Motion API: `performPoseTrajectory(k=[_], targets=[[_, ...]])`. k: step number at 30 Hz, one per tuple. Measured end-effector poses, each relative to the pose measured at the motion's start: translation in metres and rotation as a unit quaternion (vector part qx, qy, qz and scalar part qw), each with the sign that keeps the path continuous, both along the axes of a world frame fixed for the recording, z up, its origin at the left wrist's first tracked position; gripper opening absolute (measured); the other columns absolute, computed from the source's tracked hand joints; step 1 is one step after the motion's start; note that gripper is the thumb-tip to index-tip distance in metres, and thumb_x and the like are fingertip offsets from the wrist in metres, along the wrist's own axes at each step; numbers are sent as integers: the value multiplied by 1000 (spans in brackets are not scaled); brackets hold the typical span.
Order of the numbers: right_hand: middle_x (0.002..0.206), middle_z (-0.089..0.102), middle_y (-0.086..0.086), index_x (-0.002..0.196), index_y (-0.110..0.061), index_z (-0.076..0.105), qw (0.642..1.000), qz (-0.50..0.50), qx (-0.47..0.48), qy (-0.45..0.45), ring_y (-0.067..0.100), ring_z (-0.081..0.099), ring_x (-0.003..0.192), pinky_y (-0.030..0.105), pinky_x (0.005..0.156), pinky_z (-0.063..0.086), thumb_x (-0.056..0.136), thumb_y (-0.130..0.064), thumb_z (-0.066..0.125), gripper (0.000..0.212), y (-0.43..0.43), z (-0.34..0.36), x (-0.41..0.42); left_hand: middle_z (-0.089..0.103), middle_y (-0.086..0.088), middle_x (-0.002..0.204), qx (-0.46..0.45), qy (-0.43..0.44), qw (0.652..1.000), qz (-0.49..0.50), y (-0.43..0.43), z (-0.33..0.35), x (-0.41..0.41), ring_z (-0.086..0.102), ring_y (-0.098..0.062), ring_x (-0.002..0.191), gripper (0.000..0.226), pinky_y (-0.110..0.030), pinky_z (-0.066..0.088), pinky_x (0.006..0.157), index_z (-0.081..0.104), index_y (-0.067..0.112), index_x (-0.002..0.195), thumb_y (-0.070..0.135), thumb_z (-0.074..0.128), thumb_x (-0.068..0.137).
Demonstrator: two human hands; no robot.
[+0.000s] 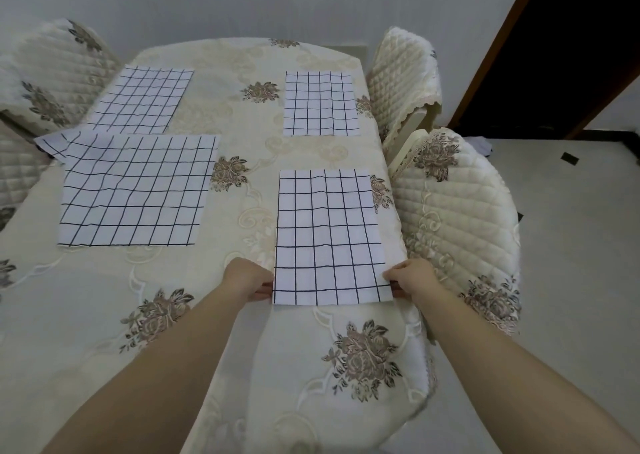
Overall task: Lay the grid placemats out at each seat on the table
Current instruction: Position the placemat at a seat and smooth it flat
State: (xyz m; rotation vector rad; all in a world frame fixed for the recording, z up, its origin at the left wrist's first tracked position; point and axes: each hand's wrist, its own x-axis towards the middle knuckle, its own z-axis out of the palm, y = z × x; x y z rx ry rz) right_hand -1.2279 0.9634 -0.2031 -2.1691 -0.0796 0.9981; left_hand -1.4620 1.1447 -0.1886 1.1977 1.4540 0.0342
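1. Flat on the right side of the table (242,135): near-right mat (329,235), white with a black grid, just beside the near chair (460,218).
2. Long axis of this mat near to far, with short edges at the near and far ends and the right long edge close along the table's right edge.
3. At its near-left corner: left hand (247,278), fingers curled, pinching the mat's edge.
4. At its near-right corner: right hand (408,277), fingers curled, pinching the edge likewise.
5. Both forearms stretched out from the near side, one on each side of the mat.
6. Further along the right side, by the far chair (401,72): far-right mat (320,103), flat, square to the near-right mat, well apart from it and in line with it.
7. On the left side, across from the near-right mat: near-left mat (135,190), long axis left to right, a little rumpled, grid lines wavy.
8. Under the far-left corner of that one: lower mat (48,143), only a corner showing, poking out past the table's left edge.
9. Beyond these, at the far left: far-left mat (142,100), flat, side edges slanting toward the far right, near edge almost touching the near-left mat.
10. Beside the far-left mat: left chair (52,72), quilted cover with flower print.
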Motion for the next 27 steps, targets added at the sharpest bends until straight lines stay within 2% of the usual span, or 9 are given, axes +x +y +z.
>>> performPoseTrajectory(k=[3,4,6,9,11,14,20,23,27], targets=[[88,70,14,86,-7,64,985,72,-39,-150,31,67,84,39,77,56,83,-14,68,9,3,9,-8,69,-13,78,173,90,977,-89,3,-1,2,66,-29,71,7,-32,54,71,69,3,77,1,62,78],[96,69,12,97,-8,64,971,107,-54,-207,29,65,89,34,76,53,85,-16,64,15,5,12,-12,70,-9,85,237,121,957,-118,1,0,3,67,-28,83,11,-31,52,76,71,7,85,7,62,80],[110,62,10,111,-10,63,941,182,-46,-282,27,60,97,32,77,47,88,-16,57,24,12,16,-24,69,-5,105,310,116,929,-166,-7,4,11,62,-25,101,20,-31,48,86,69,10,103,13,62,84],[130,53,9,124,-10,59,893,312,-10,-325,27,47,120,33,91,41,92,-14,50,33,29,14,-46,56,-8,134,358,76,883,-293,-23,2,30,49,-24,126,36,-31,36,103,59,9,125,18,59,90],[144,44,10,133,-10,53,853,402,4,-333,28,34,135,33,106,31,94,-15,49,40,42,9,-61,39,-7,150,379,84,832,-396,-33,-2,41,29,-23,142,47,-30,23,113,48,9,136,23,58,93],[159,22,7,145,-13,36,797,509,-19,-324,29,15,147,42,119,16,95,-24,48,52,57,-2,-76,27,-8,156,395,114,780,-472,-41,-11,50,11,-28,148,58,-36,14,119,39,12,142,33,58,91],[162,-5,3,153,-32,8,782,545,-110,-281,30,-7,149,53,119,5,92,-44,53,76,49,-6,-72,0,-17,160,312,165,772,-528,-35,-19,42,-7,-38,148,94,-46,11,120,15,7,151,47,66,83],[162,-9,5,153,-33,4,794,525,-131,-276,33,-9,148,50,120,8,86,-51,60,89,41,-6,-60,-10,-23,159,296,181,770,-535,-31,-17,39,-14,-39,146,107,-47,6,121,2,5,153,48,68,81],[161,-11,10,153,-28,-1,828,473,-169,-249,37,-9,147,47,120,13,79,-52,69,105,35,-4,-46,-10,-26,157,289,181,779,-527,-29,-15,38,-14,-38,146,114,-45,5,121,1,2,152,48,73,76]])
